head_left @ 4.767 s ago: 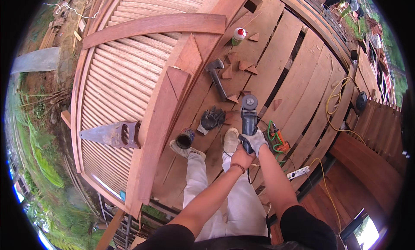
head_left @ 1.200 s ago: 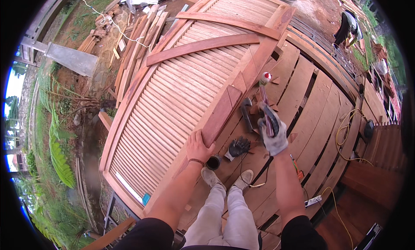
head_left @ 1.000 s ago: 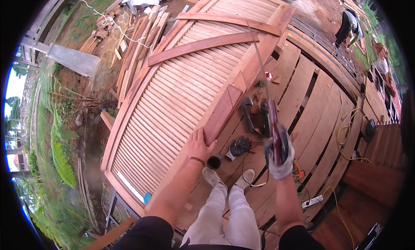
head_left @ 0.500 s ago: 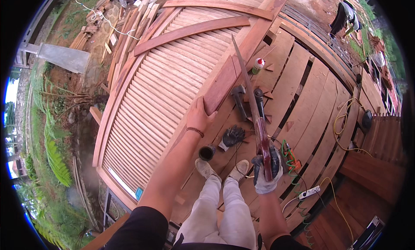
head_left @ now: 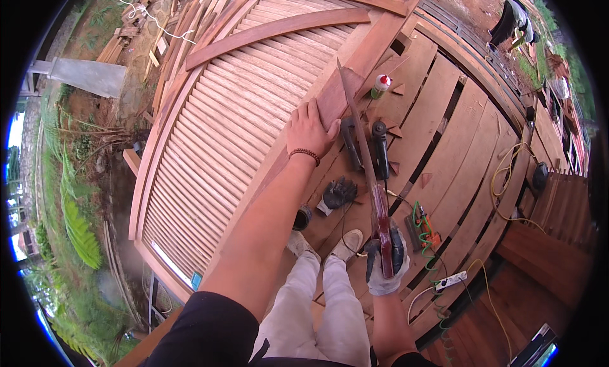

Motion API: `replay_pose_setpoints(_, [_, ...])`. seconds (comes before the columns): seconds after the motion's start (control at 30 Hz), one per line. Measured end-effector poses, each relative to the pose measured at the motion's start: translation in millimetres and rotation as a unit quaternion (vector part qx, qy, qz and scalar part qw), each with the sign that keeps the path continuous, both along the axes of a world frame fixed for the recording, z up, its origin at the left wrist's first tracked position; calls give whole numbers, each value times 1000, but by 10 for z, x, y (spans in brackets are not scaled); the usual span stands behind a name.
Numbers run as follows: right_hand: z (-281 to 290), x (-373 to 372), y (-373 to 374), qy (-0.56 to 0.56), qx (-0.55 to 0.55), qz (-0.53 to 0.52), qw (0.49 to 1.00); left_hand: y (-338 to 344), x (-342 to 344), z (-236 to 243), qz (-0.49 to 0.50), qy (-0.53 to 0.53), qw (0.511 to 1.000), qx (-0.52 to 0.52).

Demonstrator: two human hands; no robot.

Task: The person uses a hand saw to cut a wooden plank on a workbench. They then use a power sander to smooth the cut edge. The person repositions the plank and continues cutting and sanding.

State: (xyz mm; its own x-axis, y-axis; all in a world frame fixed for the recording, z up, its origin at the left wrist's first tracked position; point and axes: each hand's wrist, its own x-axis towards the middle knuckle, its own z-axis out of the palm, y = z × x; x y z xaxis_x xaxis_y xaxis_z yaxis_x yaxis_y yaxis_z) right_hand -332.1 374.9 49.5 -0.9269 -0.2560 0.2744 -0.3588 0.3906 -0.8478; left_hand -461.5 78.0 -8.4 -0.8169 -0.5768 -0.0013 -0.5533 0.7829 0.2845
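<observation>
The gloved right hand grips a tapering saw by its glossy handle. Left of the blade, the bare left hand lies flattish, thumb spread, against a reddish board.

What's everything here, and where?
Deck: one, brown, underfoot
Slatted panel: one, pale brown, left
Short plank: one, reddish, panel's edge
Saw: one, grey and dark red, right hand
Grinder: one, black, right of saw
Hammer: one, dark, beside grinder
Bottle: one, white and green, deck
Offcuts: several, reddish, deck
Loose glove: one, mostly black, deck
Can: one, dark, deck
Power tool: one, orange, right
Power strip: one, white, right
Left hand: one, bare, at plank
Right hand: one, grey glove, on saw
</observation>
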Motion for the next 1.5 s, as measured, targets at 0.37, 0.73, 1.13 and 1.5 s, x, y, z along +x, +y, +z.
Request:
replay_pose_setpoints(0.37, [-81, -99, -95, -72, 1, 12, 997, -3, -1, 28, -24, -16, 1000, -13])
replay_pose_setpoints(0.73, [-69, -376, -520, 46, 4, 1, 999, -25, 24, -98, -69, 9, 996, -50])
replay_pose_setpoints(1.13, [-338, 65, -109, -97, -24, -16, 995, -16, 17, -16, -63, -9, 998, -17])
replay_pose_setpoints(1.5, [-468, -633, -616, -78, -55, 20, 995, -14, 20, -23, -67, -8, 997, -35])
